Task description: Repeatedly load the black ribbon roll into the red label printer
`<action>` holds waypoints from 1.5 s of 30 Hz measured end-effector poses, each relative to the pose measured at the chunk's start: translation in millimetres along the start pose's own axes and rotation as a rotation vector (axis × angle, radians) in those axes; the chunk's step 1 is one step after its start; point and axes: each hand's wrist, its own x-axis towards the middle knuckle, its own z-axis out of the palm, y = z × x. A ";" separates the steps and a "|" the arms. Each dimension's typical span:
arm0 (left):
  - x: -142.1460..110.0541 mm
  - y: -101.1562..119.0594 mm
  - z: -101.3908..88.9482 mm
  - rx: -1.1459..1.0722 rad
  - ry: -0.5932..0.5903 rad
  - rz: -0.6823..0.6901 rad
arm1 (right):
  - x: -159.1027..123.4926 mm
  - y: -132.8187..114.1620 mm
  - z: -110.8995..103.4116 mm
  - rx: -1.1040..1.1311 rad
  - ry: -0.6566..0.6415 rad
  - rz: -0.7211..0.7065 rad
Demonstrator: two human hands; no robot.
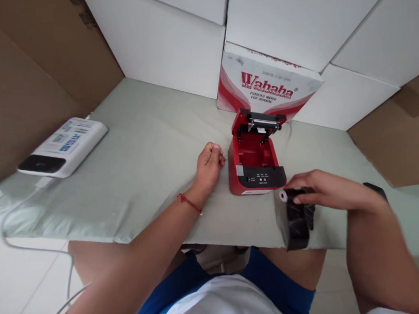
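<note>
The red printer [254,166] sits with its lid raised, and I can see into its hollow red inside; a black panel with buttons runs along its front. Just left of it rests my left hand [210,161], fingers curled into a closed fist. Whatever may be inside that fist is hidden. My right hand [312,188] is at the printer's front right, its thumb and fingers closed around the top of a black roll [297,222] with a small white core. A shiny dark length of the roll hangs down near the table's front edge.
A white device [83,131] with a dark screen and a plugged-in cable [17,204] lies at the left. Behind the printer stands a Wahaha carton [272,84] against white boxes [174,40]. Brown cardboard [399,131] borders the right. A dark object [375,190] lies partly behind my right wrist.
</note>
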 end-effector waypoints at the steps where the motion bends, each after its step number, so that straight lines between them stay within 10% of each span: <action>1: 0.4 0.5 0.3 -0.005 0.008 -0.017 | -11.9 -13.2 -12.4 0.043 -0.091 -0.051; 5: -1.2 3.6 -1.1 0.062 -0.023 -0.023 | -22.7 -52.5 -45.3 0.006 0.076 -0.161; 10: -21.1 13.5 -12.0 0.198 0.016 0.120 | 46.8 -66.7 -38.6 -0.205 0.435 -0.054; 14: -52.8 25.6 -20.0 0.446 0.102 0.518 | 91.1 -77.5 -28.9 -0.359 0.348 0.098; 18: -82.8 38.2 -14.8 0.652 -0.057 0.779 | 108.6 -87.1 -26.5 -0.536 0.230 0.211; 27: -95.4 38.4 6.5 0.899 -0.339 1.036 | 117.5 -82.8 -26.4 -0.549 0.096 0.158; 30: -96.5 36.5 4.8 0.892 -0.334 1.032 | 88.7 -81.8 -32.8 -0.366 0.305 0.030; 36: -98.6 43.8 6.8 0.856 -0.285 1.062 | 90.4 -45.4 -40.1 -0.211 1.171 -0.130; 45: -102.8 48.5 7.4 0.860 -0.308 1.103 | 80.1 -26.7 12.7 -0.159 1.091 -0.312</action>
